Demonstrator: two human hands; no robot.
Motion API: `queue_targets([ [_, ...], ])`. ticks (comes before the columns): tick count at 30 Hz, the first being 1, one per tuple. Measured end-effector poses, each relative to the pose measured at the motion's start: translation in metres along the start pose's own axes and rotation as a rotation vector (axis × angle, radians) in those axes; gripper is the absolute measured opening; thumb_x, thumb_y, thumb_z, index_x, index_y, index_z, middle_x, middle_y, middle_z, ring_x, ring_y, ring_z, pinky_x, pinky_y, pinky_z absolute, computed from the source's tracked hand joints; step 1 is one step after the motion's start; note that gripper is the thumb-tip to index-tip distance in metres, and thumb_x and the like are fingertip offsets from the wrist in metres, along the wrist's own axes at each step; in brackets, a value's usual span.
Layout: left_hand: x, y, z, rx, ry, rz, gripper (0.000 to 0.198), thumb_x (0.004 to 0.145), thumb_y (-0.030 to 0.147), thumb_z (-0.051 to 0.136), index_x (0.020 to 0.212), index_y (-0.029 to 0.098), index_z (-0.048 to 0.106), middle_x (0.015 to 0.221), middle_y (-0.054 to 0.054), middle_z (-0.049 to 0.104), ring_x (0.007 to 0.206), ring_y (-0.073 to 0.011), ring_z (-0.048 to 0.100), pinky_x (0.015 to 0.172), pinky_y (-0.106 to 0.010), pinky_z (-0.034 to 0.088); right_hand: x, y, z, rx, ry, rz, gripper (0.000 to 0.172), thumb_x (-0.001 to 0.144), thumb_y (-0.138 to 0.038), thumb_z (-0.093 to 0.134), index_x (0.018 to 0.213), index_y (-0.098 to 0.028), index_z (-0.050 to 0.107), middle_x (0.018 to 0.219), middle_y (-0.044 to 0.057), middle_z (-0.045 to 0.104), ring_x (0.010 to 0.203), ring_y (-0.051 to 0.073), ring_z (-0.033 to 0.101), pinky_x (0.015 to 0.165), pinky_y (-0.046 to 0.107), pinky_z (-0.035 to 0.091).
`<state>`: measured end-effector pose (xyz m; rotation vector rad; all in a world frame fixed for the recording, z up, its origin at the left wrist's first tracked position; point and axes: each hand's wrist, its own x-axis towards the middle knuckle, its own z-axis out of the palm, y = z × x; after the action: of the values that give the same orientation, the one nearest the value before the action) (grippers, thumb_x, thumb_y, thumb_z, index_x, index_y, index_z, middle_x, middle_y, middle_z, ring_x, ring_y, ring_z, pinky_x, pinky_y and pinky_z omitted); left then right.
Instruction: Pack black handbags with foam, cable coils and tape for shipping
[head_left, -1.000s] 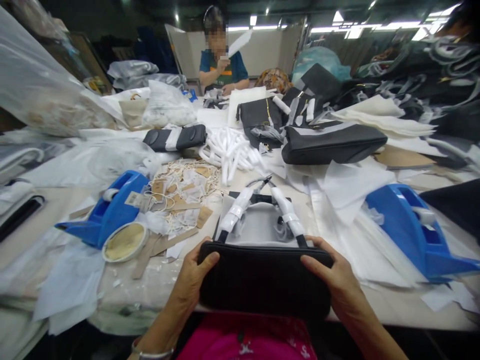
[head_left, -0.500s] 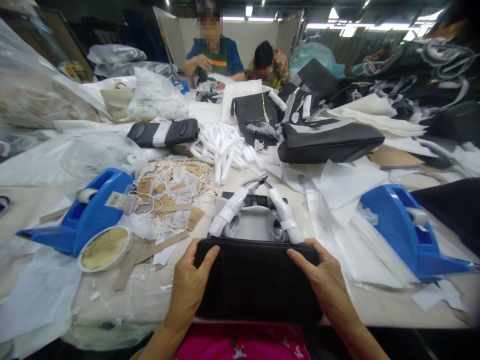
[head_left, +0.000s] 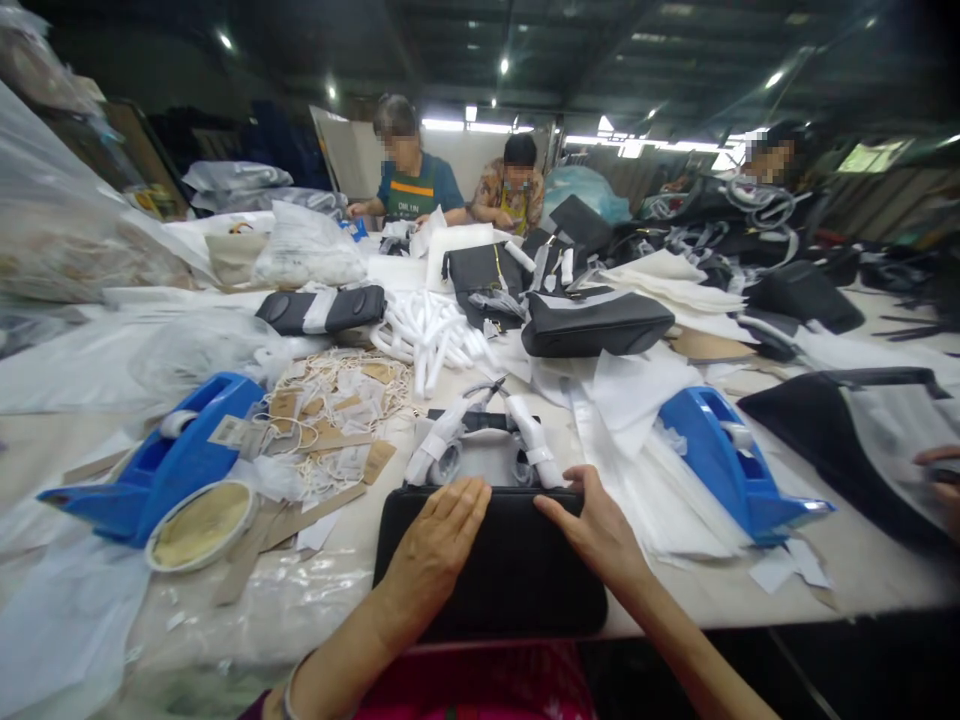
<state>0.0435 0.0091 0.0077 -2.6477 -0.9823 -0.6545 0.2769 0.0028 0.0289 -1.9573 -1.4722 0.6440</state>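
A black handbag (head_left: pixel 517 580) lies flat at the near edge of the table, its handles (head_left: pixel 480 440) wrapped in white paper and pointing away from me. My left hand (head_left: pixel 435 545) rests flat on the bag's top edge, fingers stretched out and together. My right hand (head_left: pixel 592 530) lies on the bag's upper right part, fingers extended toward the left hand. Neither hand grips anything.
A blue tape dispenser (head_left: pixel 161 465) with a tape roll (head_left: pixel 199 525) sits at left, another blue dispenser (head_left: pixel 731 465) at right. Paper tags with strings (head_left: pixel 337 400), white foam tubes (head_left: pixel 427 330), more black bags (head_left: pixel 596 320) and white sheets cover the table. Other people sit at the far end; another person's hand (head_left: pixel 941 475) shows at right.
Both hands slid from the bag's outer ends toward its middle and now lie flat on it. The view lifted and swung, showing more of the room and right side.
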Motion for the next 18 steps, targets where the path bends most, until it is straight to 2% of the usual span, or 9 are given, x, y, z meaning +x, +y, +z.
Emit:
queue_targets([
  [3, -0.003, -0.003, 0.003, 0.002, 0.001, -0.004, 0.062, 0.079, -0.005, 0.029, 0.138, 0.007, 0.042, 0.134, -0.015, 0.055, 0.128, -0.0216, 0.047, 0.106, -0.036, 0.038, 0.016, -0.019, -0.002, -0.076, 0.011, -0.084, 0.064, 0.073, -0.053, 0.065, 0.123, -0.019, 0.046, 0.099, 0.007, 0.063, 0.09, 0.025, 0.059, 0.078, 0.034, 0.042],
  [5, -0.005, -0.004, 0.004, -0.012, -0.001, -0.008, 0.067, 0.076, -0.007, 0.029, 0.141, 0.008, 0.039, 0.135, -0.015, 0.054, 0.129, -0.0216, 0.046, 0.106, -0.036, 0.04, 0.031, -0.031, -0.001, -0.067, -0.057, -0.083, 0.053, 0.074, -0.047, 0.063, 0.116, -0.017, 0.051, 0.083, 0.005, 0.063, 0.079, 0.024, 0.059, 0.071, 0.032, 0.041],
  [8, -0.008, -0.006, 0.005, -0.046, -0.015, -0.031, 0.074, 0.072, -0.008, 0.028, 0.144, 0.011, 0.036, 0.137, -0.013, 0.054, 0.13, -0.0215, 0.046, 0.105, -0.037, 0.041, 0.051, -0.039, -0.001, 0.204, -0.276, -0.058, 0.03, 0.073, -0.033, 0.059, 0.097, -0.015, 0.057, 0.075, 0.002, 0.061, 0.071, 0.02, 0.058, 0.067, 0.029, 0.042],
  [10, -0.008, -0.007, 0.005, -0.064, -0.032, -0.045, 0.075, 0.071, -0.009, 0.029, 0.142, 0.011, 0.038, 0.137, -0.013, 0.054, 0.129, -0.0217, 0.046, 0.105, -0.038, 0.042, 0.057, -0.039, -0.002, 0.418, -0.471, -0.051, 0.025, 0.076, -0.03, 0.054, 0.095, -0.014, 0.056, 0.079, 0.003, 0.062, 0.074, 0.019, 0.059, 0.069, 0.03, 0.044],
  [11, -0.008, -0.008, 0.006, -0.071, -0.039, -0.05, 0.075, 0.07, -0.009, 0.029, 0.141, 0.011, 0.039, 0.137, -0.013, 0.053, 0.129, -0.0219, 0.046, 0.105, -0.038, 0.042, 0.057, -0.038, -0.002, 0.441, -0.497, -0.056, 0.025, 0.077, -0.03, 0.054, 0.096, -0.014, 0.056, 0.081, 0.004, 0.063, 0.076, 0.02, 0.059, 0.071, 0.031, 0.045],
  [12, -0.008, -0.008, 0.007, -0.079, -0.046, -0.053, 0.076, 0.069, -0.009, 0.029, 0.141, 0.011, 0.04, 0.137, -0.013, 0.053, 0.129, -0.0222, 0.046, 0.105, -0.038, 0.042, 0.054, -0.038, -0.001, 0.395, -0.437, -0.079, 0.026, 0.077, -0.031, 0.055, 0.097, -0.014, 0.056, 0.083, 0.005, 0.063, 0.078, 0.021, 0.059, 0.074, 0.034, 0.045],
  [13, -0.009, -0.008, 0.007, -0.087, -0.048, -0.054, 0.076, 0.068, -0.009, 0.03, 0.141, 0.011, 0.04, 0.137, -0.013, 0.053, 0.129, -0.0224, 0.046, 0.105, -0.038, 0.043, 0.049, -0.039, 0.001, 0.299, -0.296, -0.128, 0.025, 0.078, -0.03, 0.057, 0.097, -0.014, 0.056, 0.085, 0.006, 0.062, 0.082, 0.023, 0.058, 0.078, 0.037, 0.045],
  [16, -0.012, -0.007, 0.009, -0.116, -0.03, -0.065, 0.082, 0.065, -0.01, 0.03, 0.142, 0.014, 0.038, 0.137, -0.012, 0.053, 0.13, -0.0222, 0.045, 0.104, -0.04, 0.043, 0.026, -0.047, 0.017, -0.021, 0.176, -0.45, 0.02, 0.084, -0.017, 0.051, 0.103, -0.015, 0.058, 0.1, 0.012, 0.06, 0.096, 0.027, 0.052, 0.09, 0.044, 0.039],
  [18, -0.014, -0.006, 0.01, -0.132, 0.027, -0.097, 0.08, 0.067, -0.01, 0.031, 0.142, 0.016, 0.038, 0.138, -0.012, 0.05, 0.131, -0.0226, 0.042, 0.105, -0.041, 0.042, 0.012, -0.052, 0.033, -0.135, 0.208, -0.732, 0.027, 0.087, -0.007, 0.042, 0.105, -0.016, 0.058, 0.103, 0.012, 0.058, 0.099, 0.026, 0.049, 0.092, 0.042, 0.038],
])
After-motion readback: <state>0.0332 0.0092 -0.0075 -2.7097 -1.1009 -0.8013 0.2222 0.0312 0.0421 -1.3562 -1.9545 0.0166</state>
